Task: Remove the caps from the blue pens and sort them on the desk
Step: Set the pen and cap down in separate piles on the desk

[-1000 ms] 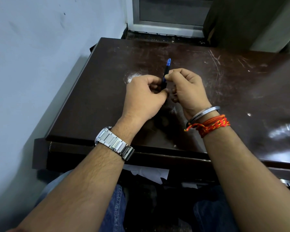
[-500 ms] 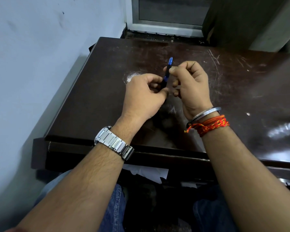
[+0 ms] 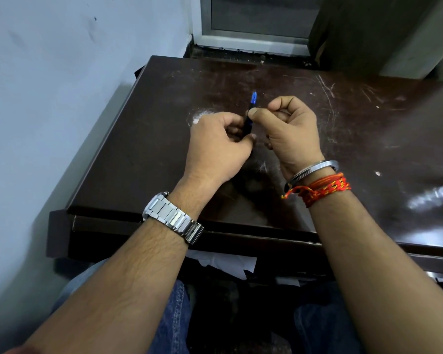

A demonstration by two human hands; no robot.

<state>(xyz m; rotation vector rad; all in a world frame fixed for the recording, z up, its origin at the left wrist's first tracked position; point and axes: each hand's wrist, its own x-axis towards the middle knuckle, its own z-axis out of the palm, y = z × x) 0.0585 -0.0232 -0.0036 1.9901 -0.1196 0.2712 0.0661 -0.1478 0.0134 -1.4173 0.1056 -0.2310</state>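
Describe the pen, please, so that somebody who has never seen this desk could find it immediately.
Look at the dark brown desk beside the pale wall. Above its middle, the left hand and the right hand meet, and the pen stands between their fingers. It is thin and dark with a bright blue upper end, the only blue thing on the desk.
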